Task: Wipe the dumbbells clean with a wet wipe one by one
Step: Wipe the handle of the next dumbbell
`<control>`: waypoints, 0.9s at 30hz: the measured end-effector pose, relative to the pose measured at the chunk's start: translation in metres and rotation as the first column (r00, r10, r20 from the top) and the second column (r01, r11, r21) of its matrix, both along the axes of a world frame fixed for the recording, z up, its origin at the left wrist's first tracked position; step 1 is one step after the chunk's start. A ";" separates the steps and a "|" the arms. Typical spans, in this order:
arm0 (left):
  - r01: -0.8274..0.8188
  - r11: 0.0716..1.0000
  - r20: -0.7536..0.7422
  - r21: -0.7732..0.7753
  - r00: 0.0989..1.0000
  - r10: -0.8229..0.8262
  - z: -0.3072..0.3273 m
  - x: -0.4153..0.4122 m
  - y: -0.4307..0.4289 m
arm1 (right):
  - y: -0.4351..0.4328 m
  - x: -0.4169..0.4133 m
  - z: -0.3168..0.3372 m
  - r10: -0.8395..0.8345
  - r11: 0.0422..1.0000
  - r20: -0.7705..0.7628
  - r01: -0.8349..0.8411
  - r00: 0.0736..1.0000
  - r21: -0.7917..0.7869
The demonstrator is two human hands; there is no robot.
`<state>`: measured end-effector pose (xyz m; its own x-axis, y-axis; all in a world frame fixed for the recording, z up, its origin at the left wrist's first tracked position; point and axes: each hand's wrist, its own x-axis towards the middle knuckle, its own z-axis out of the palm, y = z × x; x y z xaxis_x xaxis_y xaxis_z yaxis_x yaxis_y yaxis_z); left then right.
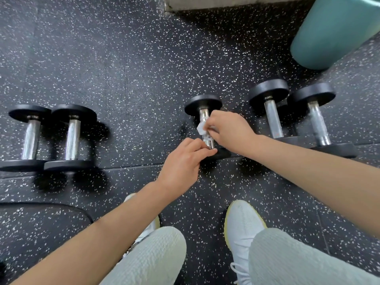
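Your left hand [183, 161] grips the black-and-chrome middle dumbbell [202, 104] steady so your right hand [228, 130], pinching the crumpled white wet wipe [201, 129], rubs its handle.

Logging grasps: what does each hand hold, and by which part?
The right hand pinches the wet wipe against the handle of the middle dumbbell; the left hand holds that dumbbell at its near plate.
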<state>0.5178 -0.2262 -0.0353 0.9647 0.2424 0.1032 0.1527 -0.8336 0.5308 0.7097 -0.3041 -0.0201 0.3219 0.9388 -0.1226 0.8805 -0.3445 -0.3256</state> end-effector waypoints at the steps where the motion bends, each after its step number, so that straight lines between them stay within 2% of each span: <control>1: -0.004 1.000 0.005 -0.001 1.000 0.004 -0.001 0.000 0.000 | 0.002 0.000 0.000 0.021 1.000 0.018 -0.021 1.000 -0.002; 6: 0.017 1.000 0.024 0.011 1.000 -0.017 0.001 0.004 -0.004 | 0.031 0.012 -0.011 -0.072 0.997 0.186 0.063 0.980 0.052; 8: 0.000 1.000 0.025 0.014 1.000 0.000 0.003 0.005 -0.005 | 0.032 0.009 -0.015 -0.100 0.995 0.201 0.092 0.974 0.049; 12: 0.044 0.999 0.033 0.000 0.998 -0.044 0.001 0.003 -0.005 | 0.010 -0.006 -0.020 -0.057 0.998 0.260 0.045 0.964 0.055; 16: 0.089 0.996 0.013 -0.005 0.996 -0.088 -0.002 0.005 -0.007 | 0.005 0.000 -0.016 -0.014 1.000 0.251 0.008 0.968 0.028; 19: 0.091 0.996 -0.021 -0.012 0.996 -0.091 0.001 0.010 -0.014 | 0.019 0.015 -0.015 -0.066 0.998 0.292 0.057 0.954 0.039; 23: 0.117 0.993 -0.033 0.022 0.993 -0.116 0.004 0.013 -0.010 | 0.023 0.017 -0.017 -0.131 0.991 0.240 0.119 0.962 0.062; 27: 0.100 0.995 -0.034 0.026 0.994 -0.099 0.003 0.012 -0.001 | 0.006 0.003 -0.008 -0.064 0.997 0.179 0.056 0.982 0.046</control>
